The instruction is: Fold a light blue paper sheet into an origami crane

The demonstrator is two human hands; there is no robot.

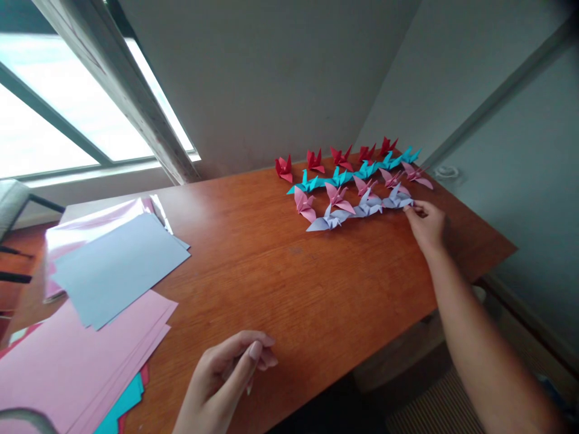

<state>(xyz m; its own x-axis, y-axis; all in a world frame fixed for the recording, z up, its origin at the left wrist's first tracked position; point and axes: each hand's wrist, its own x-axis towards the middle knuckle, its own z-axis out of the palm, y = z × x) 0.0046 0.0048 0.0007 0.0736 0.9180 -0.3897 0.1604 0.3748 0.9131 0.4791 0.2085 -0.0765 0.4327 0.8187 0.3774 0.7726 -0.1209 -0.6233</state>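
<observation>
My right hand (426, 224) reaches across the table, thumb and fingers pinching the edge of a lavender paper crane (397, 199). That crane sits at the right end of the front row, beside another lavender crane (367, 206); a third one (329, 219) stands further left. Behind them run rows of pink cranes (338, 196), turquoise cranes (339, 177) and red cranes (341, 158), several in each. Near the table's front edge is my left hand (233, 374), its fingers curled in and the thumb against the index finger. I see nothing held in it.
On the left of the wooden table (235, 271) lie pale blue sheets (122, 265), partly over a glossy plastic pack (104, 220). Pink sheets (85, 361) overlap turquoise paper (120, 407). A wall stands behind, a window (58, 108) at left, and a chair (13, 205) beyond the table.
</observation>
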